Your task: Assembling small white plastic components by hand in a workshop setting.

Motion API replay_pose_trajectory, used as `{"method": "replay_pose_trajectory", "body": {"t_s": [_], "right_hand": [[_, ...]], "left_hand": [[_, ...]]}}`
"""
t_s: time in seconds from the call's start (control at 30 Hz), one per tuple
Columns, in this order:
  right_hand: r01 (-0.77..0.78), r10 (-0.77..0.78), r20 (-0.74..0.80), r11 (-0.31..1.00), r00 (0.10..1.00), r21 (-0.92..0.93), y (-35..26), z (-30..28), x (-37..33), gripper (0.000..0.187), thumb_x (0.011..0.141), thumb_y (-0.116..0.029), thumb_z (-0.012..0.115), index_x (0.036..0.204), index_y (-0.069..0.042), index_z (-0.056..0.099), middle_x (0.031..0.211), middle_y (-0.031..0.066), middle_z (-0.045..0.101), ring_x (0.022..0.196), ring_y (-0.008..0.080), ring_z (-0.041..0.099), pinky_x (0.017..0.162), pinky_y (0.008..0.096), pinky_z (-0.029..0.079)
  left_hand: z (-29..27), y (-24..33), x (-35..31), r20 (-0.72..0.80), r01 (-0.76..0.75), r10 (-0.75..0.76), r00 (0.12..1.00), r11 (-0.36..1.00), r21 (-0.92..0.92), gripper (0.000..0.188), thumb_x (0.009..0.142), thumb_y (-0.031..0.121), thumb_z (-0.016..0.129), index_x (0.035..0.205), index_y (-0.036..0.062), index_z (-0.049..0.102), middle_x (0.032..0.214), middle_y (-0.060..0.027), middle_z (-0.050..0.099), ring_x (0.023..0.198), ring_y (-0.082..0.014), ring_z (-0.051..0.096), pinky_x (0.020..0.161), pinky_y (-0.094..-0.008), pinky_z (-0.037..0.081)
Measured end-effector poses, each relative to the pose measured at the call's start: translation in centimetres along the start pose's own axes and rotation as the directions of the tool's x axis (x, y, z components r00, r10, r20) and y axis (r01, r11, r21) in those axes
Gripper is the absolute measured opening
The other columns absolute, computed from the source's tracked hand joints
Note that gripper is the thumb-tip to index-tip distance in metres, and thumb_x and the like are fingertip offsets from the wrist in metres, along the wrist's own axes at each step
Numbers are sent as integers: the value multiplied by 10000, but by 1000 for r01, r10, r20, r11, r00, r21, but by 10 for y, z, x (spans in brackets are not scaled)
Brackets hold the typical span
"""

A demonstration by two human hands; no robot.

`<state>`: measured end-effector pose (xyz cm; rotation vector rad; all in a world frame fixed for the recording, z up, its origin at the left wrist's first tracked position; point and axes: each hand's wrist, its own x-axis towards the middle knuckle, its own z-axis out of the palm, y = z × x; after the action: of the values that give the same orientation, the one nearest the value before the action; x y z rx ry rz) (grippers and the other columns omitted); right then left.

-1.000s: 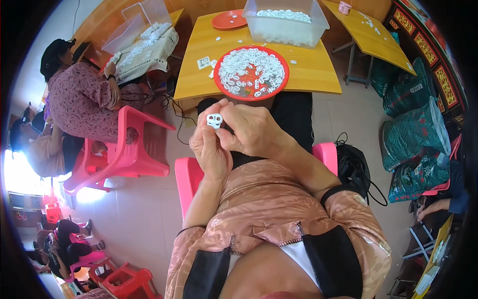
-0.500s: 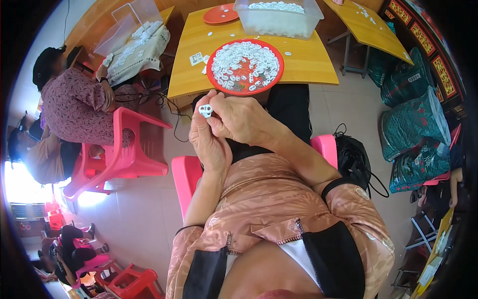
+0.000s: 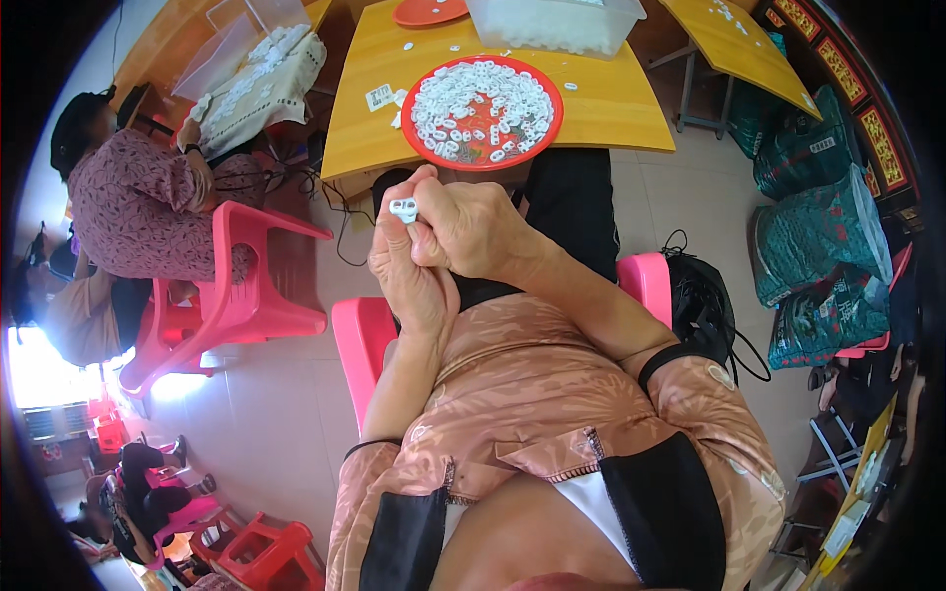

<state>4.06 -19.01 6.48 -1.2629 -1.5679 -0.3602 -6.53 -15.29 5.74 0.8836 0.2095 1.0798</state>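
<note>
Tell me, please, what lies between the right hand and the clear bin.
In the head view, a red tray of white pieces lies there, on the table.

The little white piece (image 3: 404, 209) has tipped: a second ago its face showed clearly, but now we see less of its lower part. The right hand (image 3: 480, 229) has brought its thumb closer to the thumb of the left hand (image 3: 406, 281). The view has shifted too, so both hands, the yellow table (image 3: 367, 140) and the red tray (image 3: 483, 165) sit higher up. The top edge now cuts off the clear box (image 3: 552, 37), and the pink cup has slipped out of sight.
</note>
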Motion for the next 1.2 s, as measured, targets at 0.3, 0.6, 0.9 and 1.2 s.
{"method": "replay_pose_trajectory", "body": {"t_s": [0.3, 0.6, 0.9, 1.2], "right_hand": [[-257, 217, 192, 941, 957, 219, 16, 19, -6, 198, 994, -127, 596, 1109, 30, 560, 729, 201, 613, 637, 347, 645, 589, 424, 496], [-480, 417, 241, 714, 876, 510, 0, -3, 22, 232, 1082, -166, 536, 980, 23, 622, 713, 10, 537, 644, 88, 494, 576, 287, 402], [-729, 583, 473, 347, 661, 590, -25, -7, 52, 347, 1084, -226, 558, 845, -3, 672, 598, -16, 568, 525, 35, 481, 482, 231, 338], [-789, 570, 557, 329, 604, 519, -56, 8, 74, 336, 1078, -262, 589, 911, -3, 723, 594, -5, 596, 487, 32, 485, 468, 209, 327]], "left_hand": [[-24, -15, 21, -83, -11, 12, 997, 1000, 13, 432, 1125, 319, 500, 1323, -48, 613, 1323, -168, 670, 1197, -200, 651, 1059, -333, 519], [-24, -7, 26, -55, -13, 16, 998, 998, 55, 436, 1117, 309, 526, 1353, -49, 608, 1325, -158, 679, 1161, -181, 663, 1019, -308, 524], [-29, 28, 28, -10, -12, 14, 1000, 976, 219, 324, 1082, 130, 578, 1354, -43, 617, 1344, -184, 668, 1204, -221, 654, 1051, -341, 518], [-45, 66, 26, 10, -76, 77, 997, 942, 326, 251, 1067, 111, 588, 1248, -35, 682, 1191, -74, 707, 963, -100, 650, 869, -246, 525]]}}
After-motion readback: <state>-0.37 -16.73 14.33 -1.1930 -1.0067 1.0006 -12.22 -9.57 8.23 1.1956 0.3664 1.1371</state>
